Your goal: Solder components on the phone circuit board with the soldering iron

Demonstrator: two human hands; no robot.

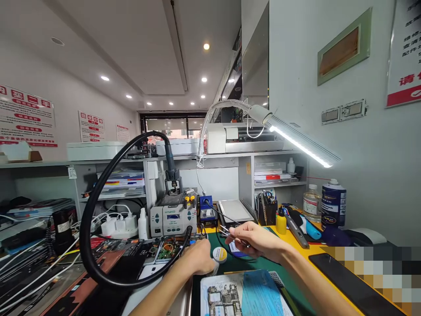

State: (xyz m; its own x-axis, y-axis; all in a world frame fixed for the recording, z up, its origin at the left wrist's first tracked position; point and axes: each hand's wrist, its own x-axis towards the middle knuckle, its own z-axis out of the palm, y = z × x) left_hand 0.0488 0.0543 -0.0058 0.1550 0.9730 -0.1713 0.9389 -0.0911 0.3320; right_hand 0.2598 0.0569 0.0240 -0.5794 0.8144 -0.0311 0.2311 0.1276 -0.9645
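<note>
Over green matting, right hand pinches metal tweezers.

Bright all over | LED bar lamp blazing nearly blown-out white at right | ceiling downlights glowing | wide-angle edges stretching | lower-right corner pixelated

One head-worn view, facing forward over nearby workbench

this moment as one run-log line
right hand: holds slim silver metal tweezers; left hand: beside round white-yellow container, grip hidden; nearby: blue-white rectangular pad
</note>
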